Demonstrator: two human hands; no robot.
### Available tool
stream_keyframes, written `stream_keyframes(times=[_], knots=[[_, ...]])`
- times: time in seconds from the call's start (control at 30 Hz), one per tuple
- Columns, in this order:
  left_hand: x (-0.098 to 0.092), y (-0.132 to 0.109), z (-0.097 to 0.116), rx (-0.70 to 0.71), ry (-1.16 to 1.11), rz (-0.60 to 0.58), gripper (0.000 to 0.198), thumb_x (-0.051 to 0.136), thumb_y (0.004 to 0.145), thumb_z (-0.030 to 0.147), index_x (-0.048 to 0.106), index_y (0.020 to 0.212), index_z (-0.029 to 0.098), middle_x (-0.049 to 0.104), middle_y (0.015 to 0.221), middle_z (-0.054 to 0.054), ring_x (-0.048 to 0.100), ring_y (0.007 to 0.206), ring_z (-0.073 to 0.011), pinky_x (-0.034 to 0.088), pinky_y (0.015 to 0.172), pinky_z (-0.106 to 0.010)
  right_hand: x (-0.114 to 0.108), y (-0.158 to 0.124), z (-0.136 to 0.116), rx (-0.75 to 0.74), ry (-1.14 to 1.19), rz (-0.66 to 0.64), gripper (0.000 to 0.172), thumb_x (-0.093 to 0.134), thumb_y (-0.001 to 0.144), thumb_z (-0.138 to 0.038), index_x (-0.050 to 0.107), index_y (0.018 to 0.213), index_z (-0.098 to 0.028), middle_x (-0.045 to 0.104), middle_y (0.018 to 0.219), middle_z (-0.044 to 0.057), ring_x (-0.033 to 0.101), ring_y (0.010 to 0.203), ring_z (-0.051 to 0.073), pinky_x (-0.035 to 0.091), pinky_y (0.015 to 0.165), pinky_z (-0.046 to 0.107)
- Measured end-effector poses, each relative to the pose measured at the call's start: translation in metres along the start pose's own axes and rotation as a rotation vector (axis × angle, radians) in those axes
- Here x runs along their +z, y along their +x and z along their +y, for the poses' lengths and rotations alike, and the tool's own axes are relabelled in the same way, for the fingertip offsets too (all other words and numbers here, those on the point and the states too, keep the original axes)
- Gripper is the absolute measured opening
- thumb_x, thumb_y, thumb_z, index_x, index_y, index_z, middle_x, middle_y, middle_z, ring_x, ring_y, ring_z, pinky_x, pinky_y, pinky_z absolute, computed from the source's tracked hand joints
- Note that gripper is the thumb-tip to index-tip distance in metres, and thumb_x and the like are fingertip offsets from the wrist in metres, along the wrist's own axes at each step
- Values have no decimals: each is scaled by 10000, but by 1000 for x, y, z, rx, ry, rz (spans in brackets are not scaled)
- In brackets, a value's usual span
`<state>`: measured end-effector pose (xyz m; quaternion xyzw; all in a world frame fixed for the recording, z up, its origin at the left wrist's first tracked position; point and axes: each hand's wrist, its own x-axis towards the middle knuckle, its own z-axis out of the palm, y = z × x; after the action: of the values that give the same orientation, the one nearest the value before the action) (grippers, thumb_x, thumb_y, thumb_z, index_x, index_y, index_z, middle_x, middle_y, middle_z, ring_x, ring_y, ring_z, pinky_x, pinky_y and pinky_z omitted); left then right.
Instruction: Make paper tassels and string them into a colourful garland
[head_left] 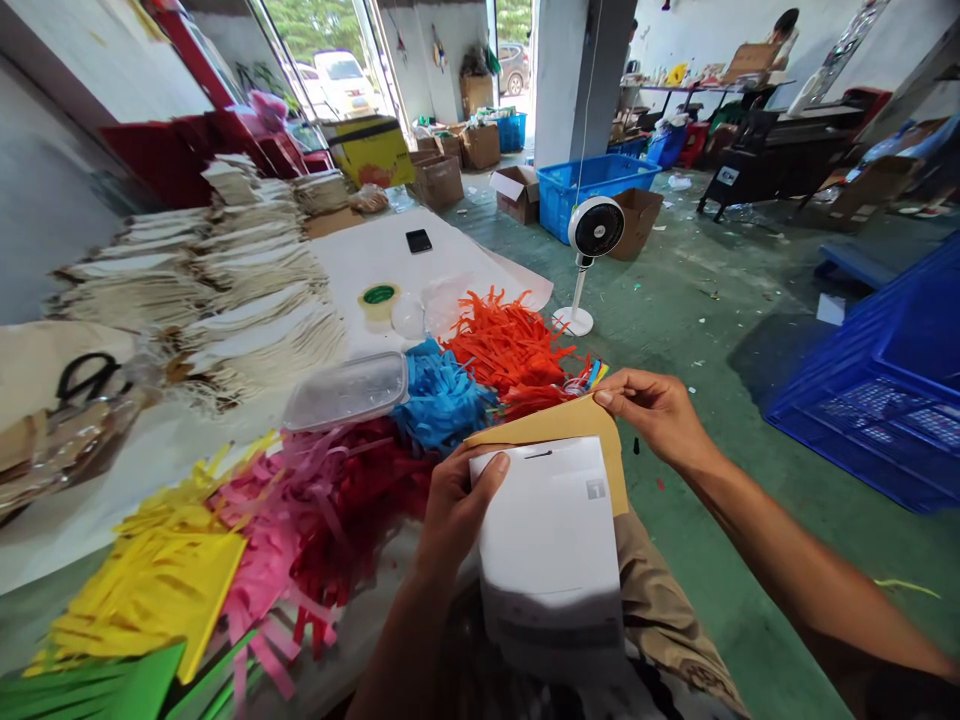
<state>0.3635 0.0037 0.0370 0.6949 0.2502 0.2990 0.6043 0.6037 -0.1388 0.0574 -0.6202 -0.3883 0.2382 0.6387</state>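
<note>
White card — held over the lap, just right of the surface; left hand clamped on its upper left edge; right hand pinching the tan envelope behind the card; blue fringe paper just beyond.

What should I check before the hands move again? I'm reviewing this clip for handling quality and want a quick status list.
1. Left hand has a grip on the white paper block, thumb on its top edge: ok.
2. Right hand pinches the top corner of the tan card sheet: ok.
3. Tan card sheet lies behind the white paper block, edges roughly aligned: cannot tell, the lower part is hidden.
4. White paper block rests steady on the lap: ok.
5. Fringed paper piles on the table are apart from the held sheets: ok.
6. Scissors within easy reach of either hand: not ok, they lie at the far left.
</note>
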Motion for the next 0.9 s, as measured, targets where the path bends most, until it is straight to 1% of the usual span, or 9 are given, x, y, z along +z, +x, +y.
stream_keyframes(times=[0.13,0.2,0.27,0.33,0.47,0.6,0.7,0.77,0.9], knots=[[0,-1,3,17,13,-20,275,705,962,402,875,1012,192,811,1129,-119,753,1027,-275,594,867,-341,-3,-2,-2,7,5,-24,279,840,870,-490,793,819,-220,732,774,9,616,679,128,503,671,257],[0,-2,5,60,32,-47,268,683,985,381,872,1046,201,804,1180,-118,739,1119,-286,588,950,-363,-7,-2,-3,48,46,-120,280,848,859,-494,815,964,-236,776,904,30,678,781,158,533,734,275],[1,-4,6,105,55,-88,266,657,1009,363,864,1096,220,795,1227,-112,716,1199,-290,566,1029,-384,-11,-3,-6,79,41,-236,383,845,857,-503,811,1147,-256,796,1096,61,725,944,205,557,837,315],[3,-5,6,143,82,-136,271,632,1029,349,855,1138,242,791,1246,-105,698,1245,-288,548,1075,-397,-13,-4,-9,73,-57,-285,399,850,849,-506,825,1157,-254,802,1128,72,734,985,226,558,860,329],[6,-8,3,200,126,-184,271,625,1035,326,839,1189,265,764,1308,-107,644,1338,-285,505,1150,-411,-9,-7,-15,-41,-227,-245,252,862,846,-468,861,926,-229,802,871,49,706,774,188,528,711,299],[7,-9,1,204,82,-146,238,655,1017,336,855,1120,256,649,1491,-106,580,1416,-287,478,1186,-404,-6,-11,-16,-164,-264,-184,176,843,881,-417,856,893,-242,806,862,46,707,764,181,519,712,308],[7,-9,2,184,39,-139,226,671,1004,353,860,1088,261,601,1536,-97,555,1436,-295,472,1193,-411,-6,-12,-15,-199,-266,-156,151,857,872,-405,857,898,-256,807,851,43,711,764,186,524,722,322],[7,-10,3,158,18,-140,225,681,994,362,862,1089,268,637,1484,-97,552,1431,-306,463,1201,-430,-6,-12,-16,-207,-261,-146,159,858,869,-417,858,898,-261,807,851,47,713,769,194,532,732,335],[8,-12,7,48,3,-126,235,682,982,382,872,1049,261,763,1233,-108,616,1330,-327,490,1160,-460,-8,-13,-17,-140,-274,-112,215,870,843,-471,851,854,-257,794,818,50,699,758,204,542,722,338]])
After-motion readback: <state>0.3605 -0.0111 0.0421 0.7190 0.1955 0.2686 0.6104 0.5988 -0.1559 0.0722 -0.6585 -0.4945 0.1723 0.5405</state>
